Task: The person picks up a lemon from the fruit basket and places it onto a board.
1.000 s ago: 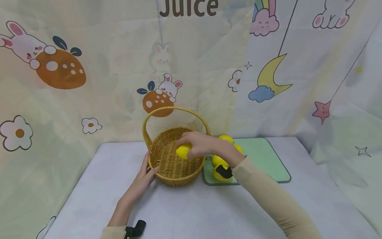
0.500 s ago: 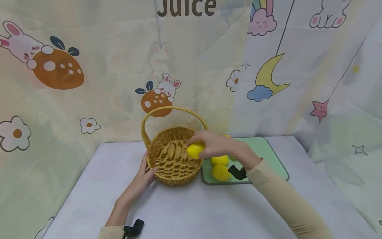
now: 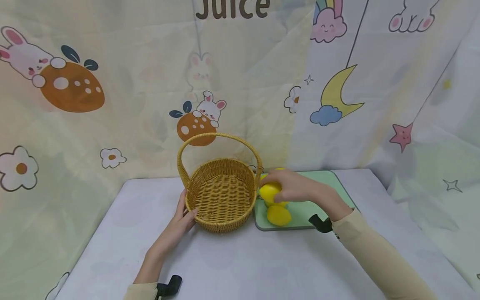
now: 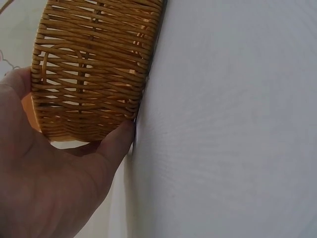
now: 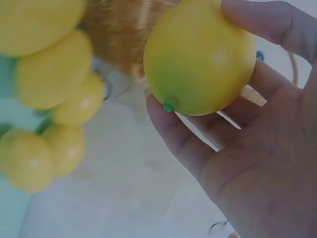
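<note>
My right hand [image 3: 296, 187] grips a yellow lemon [image 3: 269, 192] just right of the wicker basket [image 3: 221, 223], over the left end of a green board [image 3: 330, 187]. The right wrist view shows the lemon [image 5: 200, 59] held between the fingers and thumb of my right hand [image 5: 257, 148], with several other lemons [image 5: 54, 74] below it. Two more lemons [image 3: 278, 215] lie on the board under the hand. The basket's inside shows nothing in it. My left hand [image 3: 180, 223] rests with straight fingers against the basket's near left wall [image 4: 94, 64]; the palm [image 4: 59, 173] cups that wall.
The basket's tall arched handle [image 3: 217, 135] stands over it. A white table [image 3: 240, 262] carries everything. A printed cartoon curtain [image 3: 112, 83] hangs close behind and along the right side. The board's right half is bare green.
My right hand has carried the lemon rightward, from over the basket's inside to over the lemons on the green board. The left hand and basket have stayed put.
</note>
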### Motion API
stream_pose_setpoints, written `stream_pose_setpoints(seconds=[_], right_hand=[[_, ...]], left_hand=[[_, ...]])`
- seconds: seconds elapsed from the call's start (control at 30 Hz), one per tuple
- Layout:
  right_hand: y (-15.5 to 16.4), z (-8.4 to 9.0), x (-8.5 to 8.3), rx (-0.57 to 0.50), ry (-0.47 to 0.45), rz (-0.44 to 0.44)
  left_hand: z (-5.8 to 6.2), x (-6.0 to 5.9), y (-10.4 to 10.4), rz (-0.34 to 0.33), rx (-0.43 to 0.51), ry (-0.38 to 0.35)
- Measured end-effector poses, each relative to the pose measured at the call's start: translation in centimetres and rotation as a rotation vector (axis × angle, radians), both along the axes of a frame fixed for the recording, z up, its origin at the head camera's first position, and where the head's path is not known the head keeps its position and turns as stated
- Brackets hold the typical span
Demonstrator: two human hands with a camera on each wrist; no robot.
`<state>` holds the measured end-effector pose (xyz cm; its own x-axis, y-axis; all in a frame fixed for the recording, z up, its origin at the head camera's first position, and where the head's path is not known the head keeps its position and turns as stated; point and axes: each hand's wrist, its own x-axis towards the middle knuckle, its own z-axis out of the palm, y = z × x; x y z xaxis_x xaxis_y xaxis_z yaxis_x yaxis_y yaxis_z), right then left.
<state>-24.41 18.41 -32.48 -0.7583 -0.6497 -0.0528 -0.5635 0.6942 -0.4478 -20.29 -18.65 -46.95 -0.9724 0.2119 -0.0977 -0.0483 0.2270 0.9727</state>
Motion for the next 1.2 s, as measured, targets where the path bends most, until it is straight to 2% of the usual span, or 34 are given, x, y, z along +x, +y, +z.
stream_pose_setpoints(seconds=[0.13,0.7,0.9,1.2], right_hand=[[1.9,-1.3,0.0,0.014,-0.028,-0.074],[7.6,-5.8,0.5,0.01,-0.048,-0.207],[8.0,-7.1,0.8,0.02,-0.06,-0.233],[8.4,-8.9,1.5,-0.001,0.01,-0.221]], left_hand=[[0.0,0.0,0.0,0.004,0.001,-0.003],[-0.1,0.0,0.1,-0.013,0.019,0.015],[0.0,0.0,0.0,-0.016,0.028,0.026],[-0.2,-0.1,0.0,-0.009,0.017,0.016]])
